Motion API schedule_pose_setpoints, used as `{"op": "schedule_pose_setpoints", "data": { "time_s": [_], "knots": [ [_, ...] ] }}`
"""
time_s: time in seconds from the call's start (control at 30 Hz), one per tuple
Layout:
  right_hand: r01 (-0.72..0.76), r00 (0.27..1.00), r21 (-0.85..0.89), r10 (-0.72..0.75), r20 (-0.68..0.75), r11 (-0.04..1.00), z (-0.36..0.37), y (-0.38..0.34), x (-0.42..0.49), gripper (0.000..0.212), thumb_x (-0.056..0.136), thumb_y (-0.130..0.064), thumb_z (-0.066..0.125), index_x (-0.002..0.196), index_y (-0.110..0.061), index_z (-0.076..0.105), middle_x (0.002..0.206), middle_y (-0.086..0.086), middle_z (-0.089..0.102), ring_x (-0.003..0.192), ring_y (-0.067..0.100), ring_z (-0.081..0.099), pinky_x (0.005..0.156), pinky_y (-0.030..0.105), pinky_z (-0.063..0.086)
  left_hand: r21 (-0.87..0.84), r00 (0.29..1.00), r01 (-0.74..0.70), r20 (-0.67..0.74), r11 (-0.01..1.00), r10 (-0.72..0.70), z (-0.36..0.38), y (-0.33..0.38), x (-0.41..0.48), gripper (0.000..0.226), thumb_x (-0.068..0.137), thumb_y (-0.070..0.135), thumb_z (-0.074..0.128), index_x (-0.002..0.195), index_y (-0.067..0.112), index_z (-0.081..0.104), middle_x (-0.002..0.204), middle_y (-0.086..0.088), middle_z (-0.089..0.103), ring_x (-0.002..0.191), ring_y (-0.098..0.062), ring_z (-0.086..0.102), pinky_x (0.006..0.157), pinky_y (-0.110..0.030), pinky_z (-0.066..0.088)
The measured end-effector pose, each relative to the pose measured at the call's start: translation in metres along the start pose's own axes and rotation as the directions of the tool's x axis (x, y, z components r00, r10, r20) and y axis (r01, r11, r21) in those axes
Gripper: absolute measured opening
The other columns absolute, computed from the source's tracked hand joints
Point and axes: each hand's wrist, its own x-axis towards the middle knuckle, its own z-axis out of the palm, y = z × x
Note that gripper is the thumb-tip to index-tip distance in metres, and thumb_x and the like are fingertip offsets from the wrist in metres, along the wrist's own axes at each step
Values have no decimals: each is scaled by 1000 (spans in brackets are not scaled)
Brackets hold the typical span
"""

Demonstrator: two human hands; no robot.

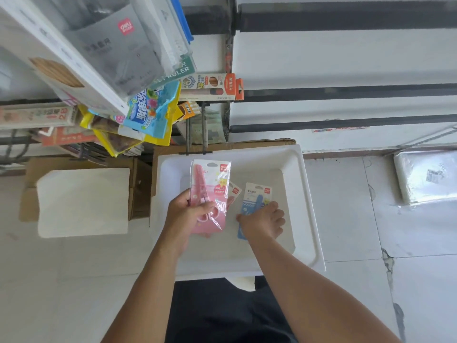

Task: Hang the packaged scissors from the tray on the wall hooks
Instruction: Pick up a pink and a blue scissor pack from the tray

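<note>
We note our two bare forearms nearest the lens, the left hand [190, 209] clasped around the lower end of the pink scissors pack [209, 194], held raised over the white tray [306, 194], while the right hand [263, 222] presses down on the blue scissors pack [257, 196] lying flat in it; whether those fingers have closed we cannot tell. We judge each pack light, its glossy film slippery and its card backing flexible, best gripped low so the hang hole at the top stays free for the hooks [204, 127].

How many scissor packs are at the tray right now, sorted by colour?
Pink scissor packs: 2, one held in the left hand at, one mostly hidden behind it
Blue scissor packs: 1, under the right hand at
Total: 3
</note>
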Motion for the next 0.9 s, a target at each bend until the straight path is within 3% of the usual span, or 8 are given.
{"op": "schedule_pose_setpoints", "data": {
  "time_s": [0.13, 0.33, 0.4, 0.47, 0.57, 0.67, 0.83, 0.9],
  "knots": [
    [-38, 999, -19, 39, 20, 999, 4, -8, 1, 74, 74, -37, 79, 130, -6, 41, 132, 15, 44, 124, 33, 44, 107, 37, 35, -5, 999, -39, 1, 999, 39, -9, 6, -4, 25, 84, 9, 73, 108, 17, 72, 97, 0, 79, 89, -28, 72, 72, -36, 54],
    [-92, 995, 187, 84, 52, 978, 2, -12, 7, 99, 72, -18, 83, 148, -17, 20, 138, 18, 37, 130, 36, 38, 113, 45, 34, -55, 997, -73, -21, 996, 72, -12, 11, -4, 29, 87, 11, 72, 115, 17, 70, 102, 1, 78, 85, -16, 72, 64, -23, 50],
    [-83, 996, 238, 75, 42, 968, 3, -11, 8, 98, 75, -13, 81, 151, -16, 20, 141, 17, 38, 132, 36, 38, 113, 46, 36, -67, 996, -81, -35, 994, 79, -12, 10, -3, 28, 86, 11, 72, 114, 15, 70, 101, 0, 78, 80, -14, 71, 60, -20, 50],
    [-44, 999, 251, 39, 28, 967, 5, -9, 13, 69, 82, -13, 74, 141, -15, 38, 135, 15, 49, 127, 36, 46, 107, 47, 43, -79, 996, -85, -42, 993, 82, -12, 11, -3, 28, 86, 12, 73, 114, 15, 70, 102, -1, 77, 84, -18, 72, 64, -24, 51],
    [30, 997, 364, -54, 56, 931, -9, -8, 14, 14, 90, -15, 61, 104, -16, 59, 100, 8, 68, 96, 32, 65, 80, 39, 57, -119, 995, -88, -45, 989, 84, -12, 14, -5, 29, 84, 10, 74, 113, 13, 70, 97, 0, 78, 82, -18, 73, 64, -26, 52],
    [77, 973, 534, -181, 145, 842, -41, -15, 5, 10, 95, -10, 60, 102, -8, 66, 81, 5, 65, 75, 24, 62, 57, 24, 46, -152, 995, -100, -36, 983, 96, -15, 21, -10, 30, 83, 8, 74, 113, 13, 71, 97, 0, 79, 85, -20, 74, 69, -31, 54],
    [110, 923, 684, -330, 199, 721, -88, -28, -14, 8, 97, -11, 63, 105, -13, 63, 88, 0, 71, 79, 21, 71, 66, 28, 57, -179, 992, -130, -19, 975, 129, -21, 38, -18, 31, 81, 3, 73, 109, 16, 74, 98, -3, 79, 94, -29, 73, 79, -40, 56],
    [131, 901, 713, -383, 204, 688, -102, -32, -22, 11, 98, -8, 62, 108, -11, 62, 91, 1, 72, 78, 18, 72, 63, 25, 59, -195, 991, -135, -13, 971, 135, -25, 47, -21, 29, 77, 7, 76, 103, 19, 75, 95, -4, 79, 94, -32, 72, 86, -47, 54]
  ]
}}
